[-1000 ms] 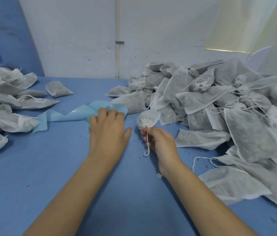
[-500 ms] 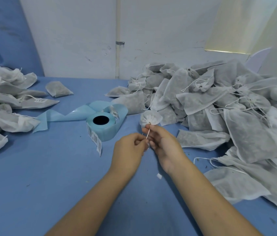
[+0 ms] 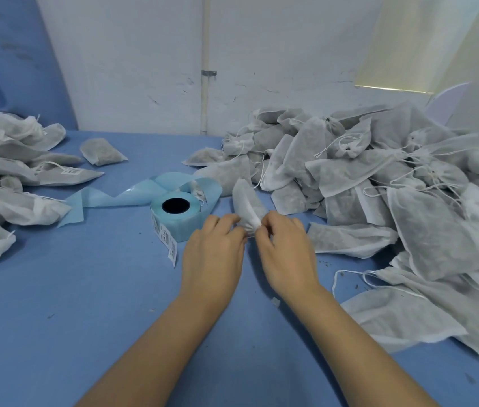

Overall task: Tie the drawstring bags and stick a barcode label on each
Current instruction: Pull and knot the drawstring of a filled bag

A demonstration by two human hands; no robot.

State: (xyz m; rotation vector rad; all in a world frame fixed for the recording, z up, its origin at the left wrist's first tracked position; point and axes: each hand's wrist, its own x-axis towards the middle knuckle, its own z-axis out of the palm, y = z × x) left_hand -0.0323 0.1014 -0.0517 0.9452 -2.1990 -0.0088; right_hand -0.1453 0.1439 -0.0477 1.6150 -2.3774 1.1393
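The table [image 3: 70,318] is covered in plain blue. The bags [image 3: 350,171] are seen as pale grey-white, mottled darker inside. The label roll [image 3: 186,227] is coloured light turquoise; its labels [image 3: 170,245] are white, printed with black bars.

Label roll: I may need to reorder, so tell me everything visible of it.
The label roll is pale blue, wound round a dark hollow core, lying flat with the hole up on the blue table. A strip of white barcode labels hangs off its near side onto the table. Empty blue liner trails behind it leftward in folds. The left hand is just right of it; contact unclear.
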